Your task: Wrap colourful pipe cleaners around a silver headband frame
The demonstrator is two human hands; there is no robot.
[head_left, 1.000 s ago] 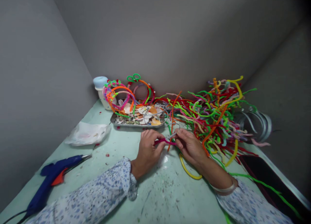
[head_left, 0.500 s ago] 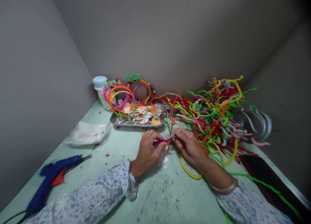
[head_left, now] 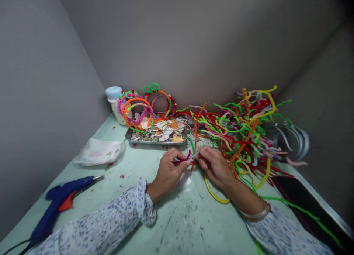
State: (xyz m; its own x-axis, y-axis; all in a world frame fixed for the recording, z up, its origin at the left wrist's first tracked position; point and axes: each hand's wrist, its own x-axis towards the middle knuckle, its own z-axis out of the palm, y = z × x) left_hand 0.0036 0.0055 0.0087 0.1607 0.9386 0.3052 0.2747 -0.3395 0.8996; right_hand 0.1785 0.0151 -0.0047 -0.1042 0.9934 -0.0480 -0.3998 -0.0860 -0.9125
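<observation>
My left hand (head_left: 170, 172) pinches a magenta pipe cleaner (head_left: 188, 155), whose short end sticks up beside the fingertips. Between both hands runs a thin grey metal band (head_left: 194, 155), and my right hand (head_left: 217, 166) is closed on its other end. The fingertips of the two hands are a small distance apart over the table. An orange pipe cleaner (head_left: 196, 131) stands out behind the hands, with green ones near it. Below my right hand a yellow pipe cleaner (head_left: 214, 196) curves on the table.
A metal tray (head_left: 155, 142) of shells lies behind the hands, with colourful headbands (head_left: 138, 103) and a blue-lidded jar (head_left: 114, 93). Tangled pipe cleaners (head_left: 238, 126) and metal bands (head_left: 300, 142) fill the right. A blue glue gun (head_left: 59, 199), plastic bag (head_left: 99, 151) and dark phone-like object (head_left: 298, 196) flank the hands.
The magenta end, which lay along the band between the hands, now points up by my left fingertips, leaving more grey band bare. My right hand has hardly moved.
</observation>
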